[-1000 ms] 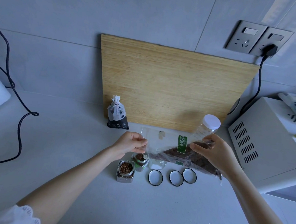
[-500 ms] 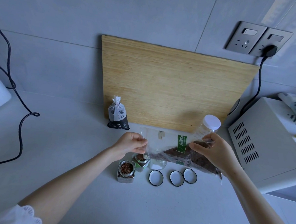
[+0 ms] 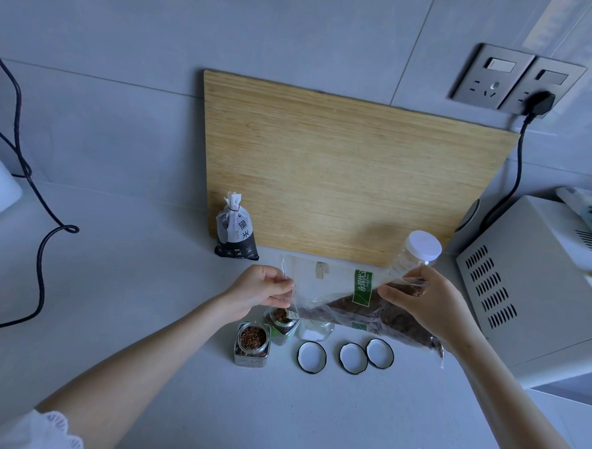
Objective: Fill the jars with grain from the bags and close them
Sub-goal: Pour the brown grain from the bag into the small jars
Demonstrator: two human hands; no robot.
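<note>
A clear plastic bag (image 3: 321, 294) of reddish-brown grain with a green label is held tilted over the jars. My left hand (image 3: 262, 286) pinches its open corner just above the middle square glass jar (image 3: 282, 325), which has grain inside. My right hand (image 3: 421, 299) grips the bag's raised far end. In front on the left stands a square jar (image 3: 252, 344) filled with grain. A third jar (image 3: 316, 330) sits partly hidden under the bag. Three lids (image 3: 311, 357) (image 3: 352, 358) (image 3: 379, 353) lie upside down on the counter.
A small tied black-and-white rice bag (image 3: 236, 233) stands against a bamboo cutting board (image 3: 342, 171) leaning on the wall. A clear white-capped jar (image 3: 418, 253) stands behind my right hand. A white appliance (image 3: 531, 281) fills the right; a black cable (image 3: 43, 238) loops at left.
Both hands stay in nearly the same place with the bag tilted over the middle jar. The view has shifted only slightly.
</note>
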